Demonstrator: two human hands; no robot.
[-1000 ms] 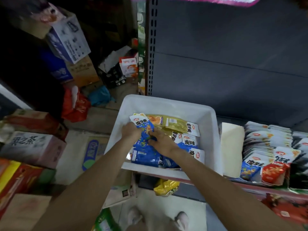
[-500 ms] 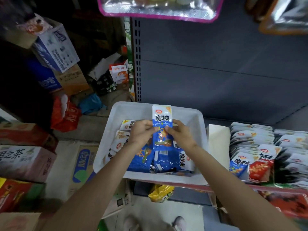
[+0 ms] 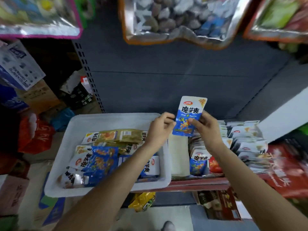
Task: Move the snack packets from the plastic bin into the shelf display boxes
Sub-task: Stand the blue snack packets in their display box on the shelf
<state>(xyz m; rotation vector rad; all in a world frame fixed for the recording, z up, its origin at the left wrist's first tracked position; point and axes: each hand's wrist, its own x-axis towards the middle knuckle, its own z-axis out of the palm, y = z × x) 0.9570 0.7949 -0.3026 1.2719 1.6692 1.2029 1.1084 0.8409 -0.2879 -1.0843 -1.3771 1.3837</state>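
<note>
Grey shelving is backing the head view, where the left hand (image 3: 159,130) and right hand (image 3: 205,130) are both pinching a blue snack packet (image 3: 189,116) above the display boxes (image 3: 199,160), beside the plastic bin (image 3: 106,120). Crowded rows could be blocking its slot, buckling it.

Dim overall, left side near black; glare on foil bags (image 3: 175,20) at 12 o'clock; edges motion-blurred, fisheye-warped.
</note>
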